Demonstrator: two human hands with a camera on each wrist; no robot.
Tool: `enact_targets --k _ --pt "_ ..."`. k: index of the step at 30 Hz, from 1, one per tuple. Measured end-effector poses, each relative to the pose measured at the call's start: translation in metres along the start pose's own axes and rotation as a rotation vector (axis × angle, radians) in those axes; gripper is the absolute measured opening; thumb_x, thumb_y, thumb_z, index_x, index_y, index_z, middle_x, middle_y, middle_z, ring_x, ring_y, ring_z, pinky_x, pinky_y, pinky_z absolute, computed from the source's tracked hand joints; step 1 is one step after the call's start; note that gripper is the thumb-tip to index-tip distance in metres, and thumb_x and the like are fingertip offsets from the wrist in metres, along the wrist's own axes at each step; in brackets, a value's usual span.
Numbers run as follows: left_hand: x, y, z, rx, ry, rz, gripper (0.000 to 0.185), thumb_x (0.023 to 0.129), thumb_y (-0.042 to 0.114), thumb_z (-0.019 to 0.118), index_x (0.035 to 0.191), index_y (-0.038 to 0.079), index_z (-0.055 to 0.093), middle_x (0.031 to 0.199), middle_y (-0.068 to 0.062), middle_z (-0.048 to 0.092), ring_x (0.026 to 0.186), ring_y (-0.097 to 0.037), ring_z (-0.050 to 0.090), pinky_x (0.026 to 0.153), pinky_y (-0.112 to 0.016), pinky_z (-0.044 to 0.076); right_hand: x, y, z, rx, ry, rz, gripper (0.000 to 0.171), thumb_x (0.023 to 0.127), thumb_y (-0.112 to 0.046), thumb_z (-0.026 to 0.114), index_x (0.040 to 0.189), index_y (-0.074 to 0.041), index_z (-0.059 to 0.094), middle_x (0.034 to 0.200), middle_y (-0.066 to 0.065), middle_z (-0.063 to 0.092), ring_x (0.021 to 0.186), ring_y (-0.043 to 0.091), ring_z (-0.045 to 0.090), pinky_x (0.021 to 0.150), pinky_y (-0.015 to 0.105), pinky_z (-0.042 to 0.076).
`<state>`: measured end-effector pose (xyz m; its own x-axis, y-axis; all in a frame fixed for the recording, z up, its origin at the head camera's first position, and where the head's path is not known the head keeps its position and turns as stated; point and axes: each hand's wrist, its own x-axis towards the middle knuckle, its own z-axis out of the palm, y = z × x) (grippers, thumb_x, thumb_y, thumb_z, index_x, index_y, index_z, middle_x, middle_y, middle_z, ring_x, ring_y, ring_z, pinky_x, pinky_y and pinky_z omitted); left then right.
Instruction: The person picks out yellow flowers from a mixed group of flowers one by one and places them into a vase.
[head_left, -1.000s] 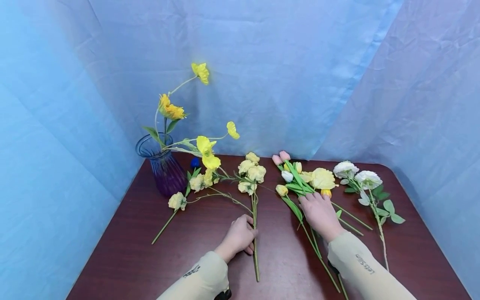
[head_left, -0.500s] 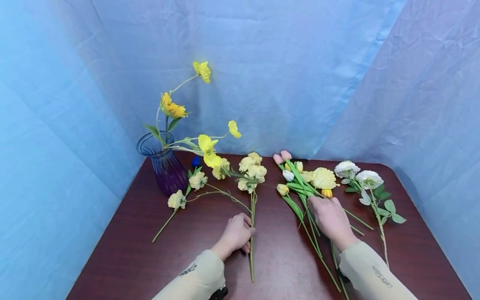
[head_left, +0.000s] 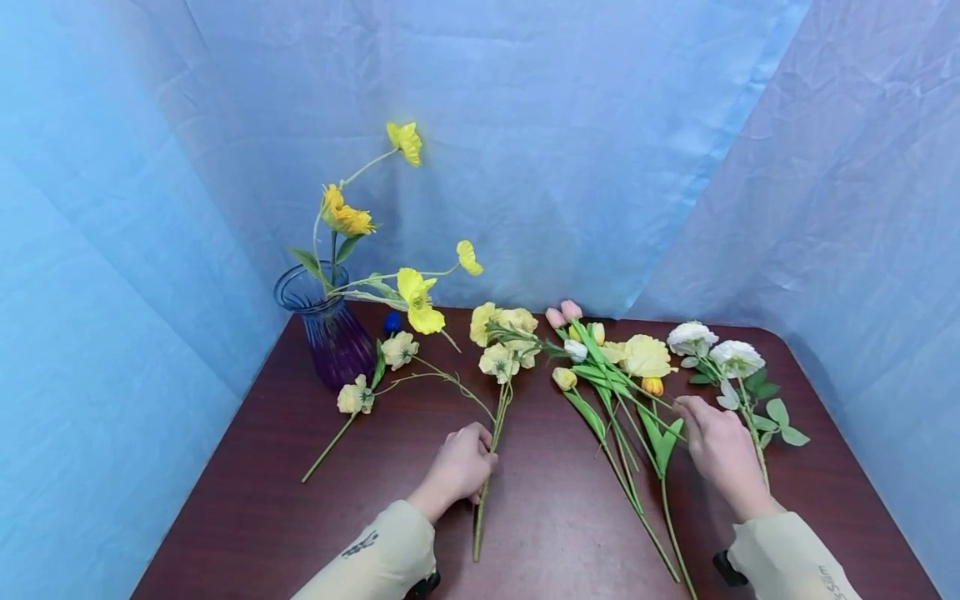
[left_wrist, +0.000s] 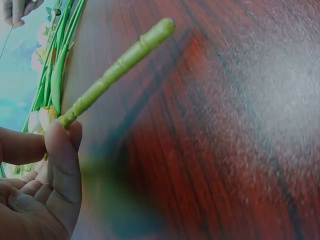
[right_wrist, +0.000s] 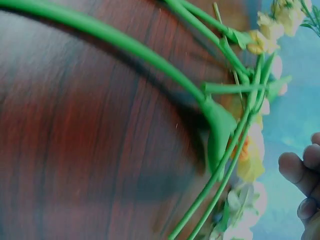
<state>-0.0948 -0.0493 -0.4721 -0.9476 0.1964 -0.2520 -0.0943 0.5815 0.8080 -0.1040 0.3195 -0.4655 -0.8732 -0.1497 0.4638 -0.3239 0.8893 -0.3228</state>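
My left hand (head_left: 459, 462) pinches the stem (head_left: 483, 500) of a pale yellow flower spray (head_left: 506, 342) between thumb and fingers. Its lower stem end (left_wrist: 125, 60) sticks out past the fingertips in the left wrist view. Side branches of the spray reach left toward a pale bloom (head_left: 401, 350). On the right, my right hand (head_left: 723, 458) hovers at the stems of a tulip bunch (head_left: 600, 367), with no stem between its fingers in the right wrist view. Pink, white and yellow tulips overlap there, beside a large pale yellow bloom (head_left: 647, 357).
A blue-purple glass vase (head_left: 330, 342) with yellow flowers (head_left: 348, 221) stands at the back left. One loose stem (head_left: 330, 450) lies before it, and a small blue object (head_left: 392, 322) sits behind. White flowers (head_left: 737, 360) lie at the far right of the table (head_left: 247, 517).
My left hand has shifted slightly left, tilting the stem, and one bloom cluster has swung right, away from the vase. My right hand has drawn off the tulip stems to the right.
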Motion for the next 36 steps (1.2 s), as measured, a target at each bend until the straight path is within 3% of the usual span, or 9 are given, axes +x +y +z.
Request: enact_targets --k 6,8,11,15,22,25,27,31,36 --pt "-0.005 -0.001 -0.007 0.102 0.007 -0.007 0.009 0.096 0.004 0.065 0.099 0.006 0.057 0.081 0.001 0.062 0.036 -0.014 0.058 0.069 -0.033 0.055 -0.009 0.02 -0.011 0.012 0.04 0.065 0.011 0.098 0.003 0.062 0.102 -0.005 0.069 0.062 -0.004 0.057 0.053 0.004 0.044 0.052 0.034 0.036" --pt "-0.007 -0.002 -0.009 0.16 0.032 0.009 0.01 0.096 0.006 0.066 0.099 0.008 0.057 0.082 0.002 0.061 0.044 -0.012 0.059 0.074 -0.036 0.053 -0.014 0.026 -0.014 0.02 0.028 0.097 0.011 0.099 0.002 0.06 0.101 -0.005 0.068 0.061 -0.006 0.053 0.051 0.0 0.04 0.051 0.031 0.033" --pt "-0.012 -0.002 -0.012 0.242 0.081 0.028 0.011 0.095 0.009 0.068 0.099 0.011 0.058 0.083 0.004 0.06 0.06 -0.014 0.061 0.069 -0.037 0.05 -0.021 0.032 -0.017 0.003 -0.019 0.153 0.011 0.1 0.002 0.059 0.103 0.0 0.069 0.069 0.007 0.065 0.054 0.008 0.051 0.053 0.035 0.039" --pt "-0.019 0.001 -0.016 0.355 0.134 0.059 0.012 0.094 0.012 0.071 0.1 0.014 0.06 0.081 0.006 0.062 0.069 -0.018 0.061 0.062 -0.039 0.048 -0.033 0.037 -0.017 -0.04 -0.112 0.236 0.014 0.1 -0.001 0.059 0.107 0.005 0.069 0.093 0.024 0.073 0.067 0.034 0.066 0.058 0.052 0.048" --pt "-0.028 0.009 -0.021 0.577 0.194 0.176 0.014 0.092 0.014 0.072 0.095 0.015 0.059 0.077 0.003 0.064 0.064 -0.026 0.065 0.053 -0.041 0.046 -0.042 0.044 -0.012 -0.125 -0.257 0.27 0.019 0.098 -0.011 0.063 0.103 0.004 0.073 0.094 0.023 0.07 0.081 0.045 0.064 0.07 0.063 0.047" --pt "-0.032 0.014 -0.024 0.686 0.233 0.256 0.02 0.089 0.009 0.072 0.087 0.015 0.053 0.072 0.003 0.058 0.058 -0.026 0.062 0.047 -0.04 0.042 -0.042 0.045 -0.011 -0.146 -0.362 0.303 0.034 0.099 -0.026 0.065 0.113 0.005 0.07 0.109 0.03 0.065 0.097 0.054 0.058 0.075 0.069 0.042" --pt "-0.034 0.017 -0.026 0.762 0.265 0.318 0.024 0.084 0.005 0.072 0.084 0.014 0.05 0.07 0.003 0.054 0.054 -0.025 0.061 0.044 -0.037 0.039 -0.043 0.044 -0.011 -0.142 -0.449 0.33 0.055 0.099 -0.043 0.064 0.125 0.006 0.063 0.121 0.035 0.058 0.106 0.059 0.052 0.077 0.072 0.041" --pt "-0.038 0.025 -0.03 0.902 0.326 0.438 0.03 0.074 0.0 0.074 0.082 0.013 0.048 0.068 0.003 0.049 0.049 -0.02 0.055 0.038 -0.031 0.03 -0.048 0.041 -0.009 -0.135 -0.578 0.317 0.091 0.091 -0.069 0.062 0.144 0.003 0.049 0.137 0.039 0.046 0.119 0.066 0.042 0.085 0.079 0.037" --pt "-0.041 0.038 -0.036 1.014 0.375 0.588 0.031 0.075 0.002 0.078 0.083 0.013 0.05 0.067 0.003 0.047 0.047 -0.016 0.049 0.036 -0.028 0.024 -0.056 0.036 -0.006 -0.138 -0.653 0.293 0.106 0.083 -0.076 0.065 0.153 -0.003 0.035 0.147 0.041 0.033 0.125 0.072 0.034 0.089 0.084 0.032"
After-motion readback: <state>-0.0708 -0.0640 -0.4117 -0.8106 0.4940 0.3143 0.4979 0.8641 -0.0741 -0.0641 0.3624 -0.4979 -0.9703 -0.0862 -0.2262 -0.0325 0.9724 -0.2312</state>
